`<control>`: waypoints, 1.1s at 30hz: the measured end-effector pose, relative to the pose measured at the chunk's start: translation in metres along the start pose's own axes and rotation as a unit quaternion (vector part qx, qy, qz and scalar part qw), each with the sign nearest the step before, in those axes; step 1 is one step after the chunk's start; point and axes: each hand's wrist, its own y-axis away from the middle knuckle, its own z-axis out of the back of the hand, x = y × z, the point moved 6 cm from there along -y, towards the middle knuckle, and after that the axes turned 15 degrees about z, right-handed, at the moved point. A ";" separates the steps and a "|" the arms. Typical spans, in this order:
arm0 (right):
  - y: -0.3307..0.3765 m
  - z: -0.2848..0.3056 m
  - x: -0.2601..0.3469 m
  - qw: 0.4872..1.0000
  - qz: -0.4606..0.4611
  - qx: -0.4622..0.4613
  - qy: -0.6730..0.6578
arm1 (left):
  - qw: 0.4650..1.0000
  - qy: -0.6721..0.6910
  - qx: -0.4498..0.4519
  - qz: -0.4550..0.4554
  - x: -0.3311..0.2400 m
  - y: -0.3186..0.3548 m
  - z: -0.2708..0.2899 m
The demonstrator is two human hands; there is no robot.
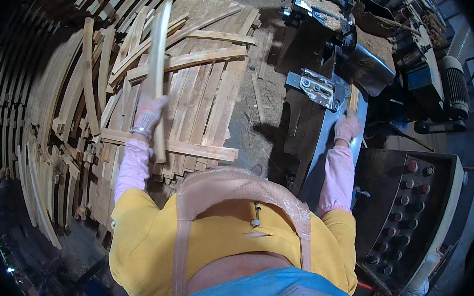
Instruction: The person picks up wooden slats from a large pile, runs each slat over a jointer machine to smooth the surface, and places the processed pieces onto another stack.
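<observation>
Pale wood slat (158, 58) — light, stiff, splintery — clasped low in the left hand (149, 113); right hand (348, 126) seemingly pinches another strip (354, 97) on the machine table (327, 127).

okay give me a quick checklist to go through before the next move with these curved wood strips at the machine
1. Left hand grips a curved wooden strip: ok.
2. Right hand rests on a short strip on the machine table: ok.
3. Gloves on both hands: ok.
4. Metal clamp plate apart from the right hand: ok.
5. Cutter position: cannot tell.
6. Strip pile stable: cannot tell.
</observation>
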 end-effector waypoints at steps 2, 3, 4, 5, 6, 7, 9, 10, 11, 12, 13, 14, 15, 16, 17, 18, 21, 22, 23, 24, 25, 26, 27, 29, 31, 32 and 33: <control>-0.006 0.023 0.077 0.950 -0.011 -0.041 -0.308 | 0.945 0.247 0.208 -0.052 -0.057 0.051 -0.038; 0.005 0.015 0.112 0.936 0.062 -0.126 -0.322 | 0.905 0.304 0.298 0.015 -0.088 0.077 -0.068; 0.013 0.017 0.158 0.928 0.147 -0.061 -0.336 | 0.868 0.340 0.354 -0.071 -0.105 0.083 -0.087; 0.024 0.020 0.206 0.904 0.234 0.008 -0.357 | 0.871 0.310 0.364 -0.112 -0.109 0.084 -0.120; 0.038 0.024 0.251 0.869 0.309 0.075 -0.379 | 0.870 0.281 0.374 -0.156 -0.115 0.085 -0.154; 0.056 0.057 0.277 0.728 0.106 0.207 -0.644 | 0.870 0.260 0.371 -0.193 -0.113 0.080 -0.182; 0.065 0.040 0.234 0.737 0.026 0.149 -0.659 | 0.842 0.313 0.367 -0.239 -0.122 0.083 -0.225; 0.071 0.044 0.214 0.738 -0.017 0.124 -0.663 | 0.838 0.321 0.372 -0.239 -0.132 0.094 -0.231; 0.084 0.057 0.181 0.745 -0.061 0.095 -0.658 | 0.851 0.290 0.387 -0.205 -0.131 0.099 -0.228; 0.107 0.037 0.132 0.742 -0.107 0.030 -0.661 | 0.860 0.255 0.407 -0.173 -0.136 0.110 -0.225; 0.128 0.044 0.102 0.702 -0.145 0.009 -0.698 | 0.866 0.228 0.413 -0.164 -0.126 0.098 -0.226; 0.145 0.081 0.074 0.892 -0.079 0.004 -0.445 | 0.875 0.203 0.413 -0.152 -0.111 0.077 -0.228; 0.170 0.090 0.047 0.957 -0.060 0.021 -0.282 | 0.874 0.217 0.417 -0.121 -0.104 0.070 -0.233; 0.195 0.090 0.026 0.992 -0.040 0.038 -0.113 | 0.874 0.228 0.420 -0.091 -0.098 0.063 -0.239; 0.216 0.086 0.012 0.996 -0.031 0.058 -0.057 | 0.864 0.276 0.420 -0.037 -0.092 0.061 -0.243; 0.233 0.079 0.001 0.997 -0.016 0.080 -0.003 | 0.851 0.325 0.413 0.019 -0.082 0.059 -0.246; 0.220 0.045 -0.015 0.994 0.025 0.053 0.097 | 0.822 0.365 0.434 0.057 -0.079 0.057 -0.259; 0.198 0.032 -0.017 0.992 0.041 0.029 0.114 | 0.836 0.373 0.401 0.042 -0.089 0.069 -0.254; 0.167 0.026 -0.016 0.990 0.053 -0.008 0.129 | 0.855 0.352 0.382 -0.002 -0.093 0.071 -0.256; 0.127 0.019 -0.011 0.987 0.068 -0.046 0.142 | 0.872 0.331 0.358 -0.046 -0.096 0.069 -0.259; 0.090 0.009 -0.017 0.987 0.069 -0.048 0.135 | 0.885 0.306 0.340 -0.090 -0.101 0.071 -0.262; 0.052 0.009 -0.012 0.990 0.052 -0.007 0.129 | 0.902 0.258 0.334 -0.093 -0.109 0.081 -0.257; 0.023 0.008 -0.007 0.994 0.042 0.002 0.098 | 0.916 0.211 0.329 -0.097 -0.123 0.094 -0.251; -0.011 0.006 0.022 0.992 0.064 -0.081 -0.075 | 0.909 0.186 0.279 -0.248 -0.140 0.096 -0.250; 0.003 -0.012 0.097 0.935 0.175 -0.089 -0.295 | 0.888 0.253 0.309 -0.227 -0.158 0.097 -0.267; 0.016 -0.020 0.142 0.886 0.191 -0.042 -0.420 | 0.885 0.273 0.326 -0.191 -0.165 0.101 -0.276; 0.028 -0.015 0.173 0.834 0.160 0.038 -0.527 | 0.892 0.262 0.351 -0.109 -0.167 0.103 -0.282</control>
